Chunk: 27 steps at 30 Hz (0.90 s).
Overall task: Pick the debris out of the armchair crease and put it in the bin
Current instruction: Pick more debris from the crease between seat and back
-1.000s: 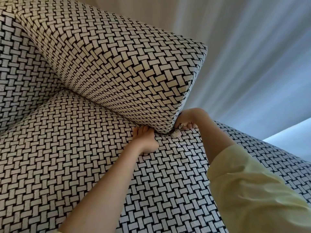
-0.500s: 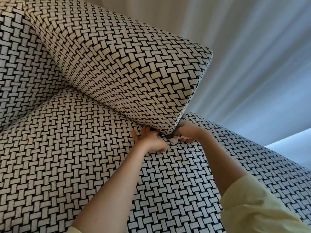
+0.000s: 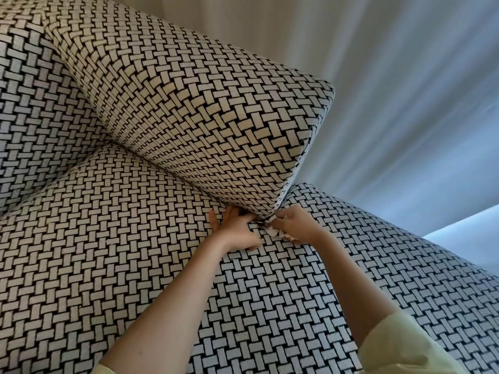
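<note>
Person wears a loose, lightly creased, pale yellow-green right sleeve (image 3: 410, 346); a matching left cuff edge (image 3: 100, 370) shows at the bottom.

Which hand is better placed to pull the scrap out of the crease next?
Right. The right hand pinches the pale scrap at the corner of the cushion, so it likely just needs to draw back. The left hand presses the seat, fingers tucked into the crease, holding nothing visible.

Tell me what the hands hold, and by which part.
The right hand pinches a crumpled pale scrap by its upper edge, at the crease; the left hand only presses into the crease.
</note>
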Available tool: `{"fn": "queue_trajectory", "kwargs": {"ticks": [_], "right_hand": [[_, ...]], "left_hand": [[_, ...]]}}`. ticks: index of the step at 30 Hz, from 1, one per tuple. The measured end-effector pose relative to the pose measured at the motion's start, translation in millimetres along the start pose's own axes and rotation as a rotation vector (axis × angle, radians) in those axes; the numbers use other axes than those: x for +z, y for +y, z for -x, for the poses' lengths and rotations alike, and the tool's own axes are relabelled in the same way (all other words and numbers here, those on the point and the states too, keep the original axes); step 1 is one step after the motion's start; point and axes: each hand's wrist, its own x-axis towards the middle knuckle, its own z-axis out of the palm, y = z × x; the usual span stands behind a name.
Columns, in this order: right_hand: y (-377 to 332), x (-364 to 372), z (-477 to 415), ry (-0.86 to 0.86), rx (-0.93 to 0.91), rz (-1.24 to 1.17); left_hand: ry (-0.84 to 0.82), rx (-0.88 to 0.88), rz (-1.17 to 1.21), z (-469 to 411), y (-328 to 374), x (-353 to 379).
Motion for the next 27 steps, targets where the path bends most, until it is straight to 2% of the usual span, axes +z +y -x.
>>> {"fn": "queue_trajectory", "kwargs": {"ticks": [4,10,13,16,18,21,25,27], "right_hand": [[3,6,-1,0.074,0.007,-0.074],[-1,15,-1,0.178,0.074,-0.333],[-6,15,8,0.129,0.073,-0.463],[-21,30,17,0.036,0.028,-0.437],[-24,38,17,0.086,0.02,-0.411],[-23,39,20,0.148,-0.006,-0.494],[-12,37,28,0.322,0.0,-0.795],[-5,33,31,0.364,0.054,-0.989]], "left_hand": [[-0.001,0.008,0.019,1,-1,0],[0.025,0.037,0.046,2,-3,1],[0.023,0.056,0.084,1,-4,2],[0.038,0.056,0.154,3,-3,1],[0.062,0.057,0.143,8,-2,3],[0.09,0.097,0.13,14,-7,6],[-0.053,0.063,0.553,30,-19,-7],[-0.07,0.099,0.607,35,-24,-11]]}}
